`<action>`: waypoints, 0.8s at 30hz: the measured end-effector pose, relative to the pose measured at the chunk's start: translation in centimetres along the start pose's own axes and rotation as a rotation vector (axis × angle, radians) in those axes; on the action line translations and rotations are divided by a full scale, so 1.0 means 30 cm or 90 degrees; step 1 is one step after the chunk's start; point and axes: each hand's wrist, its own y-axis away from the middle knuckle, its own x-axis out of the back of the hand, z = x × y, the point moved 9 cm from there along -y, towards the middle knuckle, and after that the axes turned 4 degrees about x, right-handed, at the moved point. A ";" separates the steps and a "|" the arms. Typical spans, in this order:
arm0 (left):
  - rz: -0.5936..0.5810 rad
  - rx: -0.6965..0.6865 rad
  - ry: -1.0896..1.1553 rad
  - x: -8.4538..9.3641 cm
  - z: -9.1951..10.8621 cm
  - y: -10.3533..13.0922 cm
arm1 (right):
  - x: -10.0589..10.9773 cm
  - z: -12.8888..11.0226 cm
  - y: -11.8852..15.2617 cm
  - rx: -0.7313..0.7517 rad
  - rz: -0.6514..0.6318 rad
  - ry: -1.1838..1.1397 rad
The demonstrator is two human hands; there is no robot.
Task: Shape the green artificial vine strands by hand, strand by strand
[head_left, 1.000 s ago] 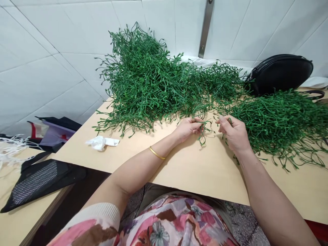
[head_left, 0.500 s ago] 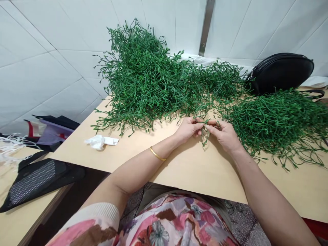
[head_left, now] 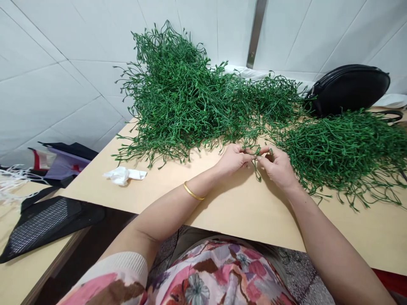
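pale tabletop lies nearest; on it, before the big green heap, left hand and right hand pinch a thin green sprig, i'd say light, bendy, best held by its stem. behind the heap, white wall tiles.

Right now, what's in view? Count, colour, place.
held sprigs: uncountable, green, between hands
sprig heaps: two, green, table back and right
zip bag: one, black, back right
crumpled scrap: one, white, table left
tabletops: two, pale wood, centre and lower left
mesh-panelled pouch: one, black, lower left
strands: uncountable, white, left edge
folded items: count unclear, purple-black-red, left
tiled wall: one, white, back
metal strip: one, grey, wall
speckled floor: one, grey, bottom
bangle: one, gold, left forearm
floral top: one, multicoloured, bottom
left hand: one, bare, centre
right hand: one, bare, centre
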 end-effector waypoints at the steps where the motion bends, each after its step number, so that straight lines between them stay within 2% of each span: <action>1: -0.003 0.001 -0.001 -0.001 0.001 0.001 | 0.004 -0.004 0.000 0.007 0.007 0.011; 6: 0.000 0.069 0.111 0.010 -0.038 -0.013 | -0.004 0.010 -0.004 -0.001 -0.013 -0.110; 9: 0.011 0.101 0.154 0.018 -0.062 -0.021 | -0.023 0.021 -0.002 -0.025 -0.060 -0.094; 13: 0.011 0.091 0.141 0.016 -0.064 -0.021 | -0.035 0.001 0.001 -0.008 -0.094 -0.051; 20: -0.024 0.106 0.182 -0.007 -0.073 -0.017 | -0.013 -0.065 0.001 0.136 -0.029 0.117; 24: -0.013 0.098 0.237 -0.005 -0.069 -0.020 | 0.002 -0.070 0.001 0.144 0.016 0.143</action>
